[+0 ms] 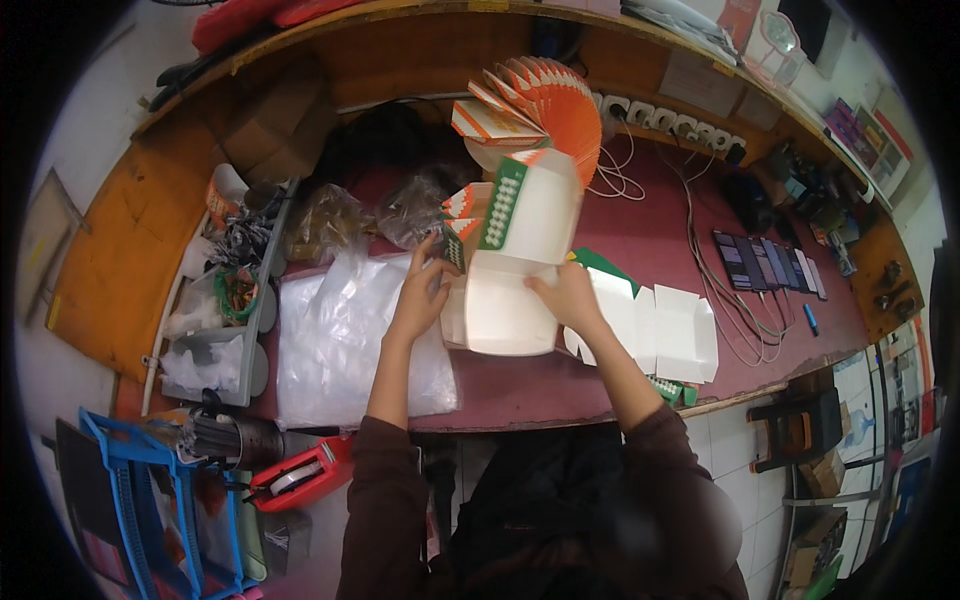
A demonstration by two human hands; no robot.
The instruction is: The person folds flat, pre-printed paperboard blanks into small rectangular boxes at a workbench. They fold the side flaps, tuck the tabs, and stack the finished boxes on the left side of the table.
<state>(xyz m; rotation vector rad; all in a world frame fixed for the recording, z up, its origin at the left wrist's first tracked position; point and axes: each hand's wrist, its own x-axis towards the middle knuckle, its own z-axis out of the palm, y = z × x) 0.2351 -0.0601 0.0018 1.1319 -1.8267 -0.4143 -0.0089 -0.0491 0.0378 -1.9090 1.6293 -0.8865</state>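
In the head view, holds an open white box (512, 315) by its right wall with the right hand (562, 295), pressing with the thumb on the inside; cannot tell how the other right fingers sit, behind the wall. At the box's left side, curls the left hand (425, 290) to a narrow gap between thumb and forefinger, close to a green-and-orange flap (455, 245); cannot tell whether pinched on it or only near. Seems to be at the shaping of the box, with a raised lid and the tray near the table's front edge. Judging from this, calls for a firm right hold and a light left touch at the flaps, without creasing the card.

Around this, on the red table (645, 235): to the right, another open box (680, 330); behind, a fanned stack (575, 115) of orange cartons; to the left, clear bags (350, 345) and grey bins (258, 375); farther right, cables (705, 260), dark devices (765, 265) and a blue pen (810, 318). Beyond the table, to the lower left, a red tape dispenser (300, 475) and a blue rack (120, 480); to the right, a black stool (810, 428) on tiled floor (735, 440).
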